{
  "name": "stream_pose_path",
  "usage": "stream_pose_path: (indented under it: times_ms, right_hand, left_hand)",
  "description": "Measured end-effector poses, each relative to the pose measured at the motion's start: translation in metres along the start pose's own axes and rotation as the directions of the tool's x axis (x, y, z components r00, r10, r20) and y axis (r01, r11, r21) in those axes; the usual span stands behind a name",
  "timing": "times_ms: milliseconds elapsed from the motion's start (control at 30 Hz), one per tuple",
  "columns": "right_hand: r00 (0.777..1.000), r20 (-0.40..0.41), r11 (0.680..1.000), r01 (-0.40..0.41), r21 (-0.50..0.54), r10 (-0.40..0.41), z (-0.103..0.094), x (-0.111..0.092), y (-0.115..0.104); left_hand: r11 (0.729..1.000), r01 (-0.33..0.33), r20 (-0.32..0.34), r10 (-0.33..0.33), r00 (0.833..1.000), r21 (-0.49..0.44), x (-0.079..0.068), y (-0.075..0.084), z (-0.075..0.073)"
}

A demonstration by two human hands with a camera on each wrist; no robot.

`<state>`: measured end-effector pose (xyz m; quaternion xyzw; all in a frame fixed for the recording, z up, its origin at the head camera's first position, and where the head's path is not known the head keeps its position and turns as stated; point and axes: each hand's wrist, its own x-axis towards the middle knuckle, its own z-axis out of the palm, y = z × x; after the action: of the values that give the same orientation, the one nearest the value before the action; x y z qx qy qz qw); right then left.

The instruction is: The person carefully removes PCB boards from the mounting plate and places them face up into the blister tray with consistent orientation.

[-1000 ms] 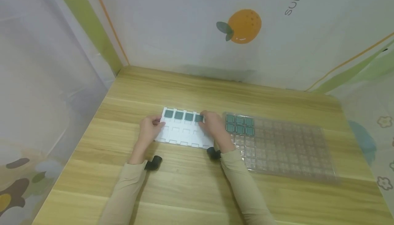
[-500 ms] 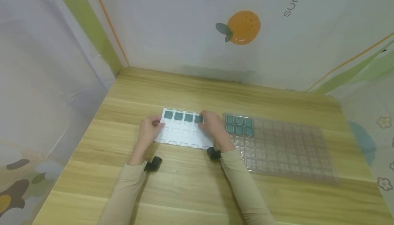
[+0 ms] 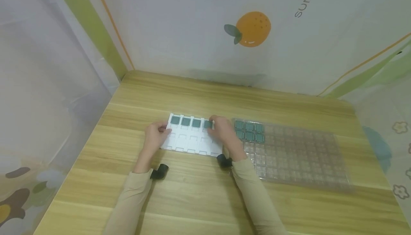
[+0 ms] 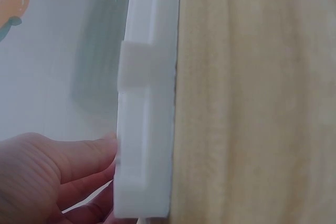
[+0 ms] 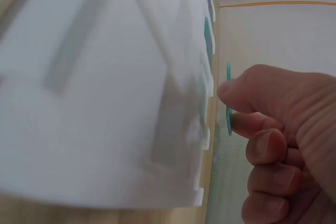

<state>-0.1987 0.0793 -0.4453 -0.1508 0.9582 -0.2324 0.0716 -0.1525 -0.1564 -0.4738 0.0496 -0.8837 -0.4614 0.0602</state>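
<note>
A white plastic tray (image 3: 187, 140) with moulded pockets lies on the table, three dark green square chips (image 3: 185, 121) sitting in its back row. My left hand (image 3: 155, 135) holds the tray's left edge, thumb on top; in the left wrist view the thumb (image 4: 89, 156) meets the tray's side. Between the thumb and index finger of my right hand (image 3: 223, 131) is another thin green chip (image 5: 229, 121), pinched over the back row to the right of the three. In the right wrist view this chip stands apart from the tray's edge, and the other fingers are curled.
To the right lies a long clear plastic tray (image 3: 298, 153) with many pockets; several green chips (image 3: 249, 131) fill its back left corner. A printed curtain (image 3: 179, 31) hangs behind the wooden table (image 3: 179, 206). Black wrist mounts (image 3: 160, 171) sit on both wrists.
The right hand has shifted very slightly to the right, still pinching the chip. The left hand keeps its hold on the white tray, and the trays stay in place.
</note>
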Motion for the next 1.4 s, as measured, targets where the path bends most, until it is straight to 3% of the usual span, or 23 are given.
stream_pose_path:
  times_ms: [400, 667, 1100, 1400]
  right_hand:
    - [0.999, -0.028, 1.000, 0.030, 0.003, -0.030, -0.012, -0.014, 0.000]
    - [1.000, -0.002, 0.999, -0.020, 0.036, 0.020, -0.021, -0.023, 0.004]
    - [1.000, -0.011, 0.998, -0.021, 0.051, 0.021, -0.029, -0.034, 0.019]
    - [0.999, -0.033, 0.998, 0.025, 0.056, -0.023, -0.035, -0.042, 0.034]
  left_hand:
    - [0.999, 0.035, 0.000, -0.035, 0.999, -0.007, 0.001, -0.001, -0.002]
    - [0.999, 0.034, 0.000, -0.034, 0.999, 0.006, 0.000, 0.000, -0.003]
    - [0.999, 0.034, 0.000, -0.034, 0.999, 0.000, 0.000, 0.000, -0.002]
    - [0.999, 0.035, -0.002, -0.035, 0.999, -0.008, 0.000, 0.002, -0.002]
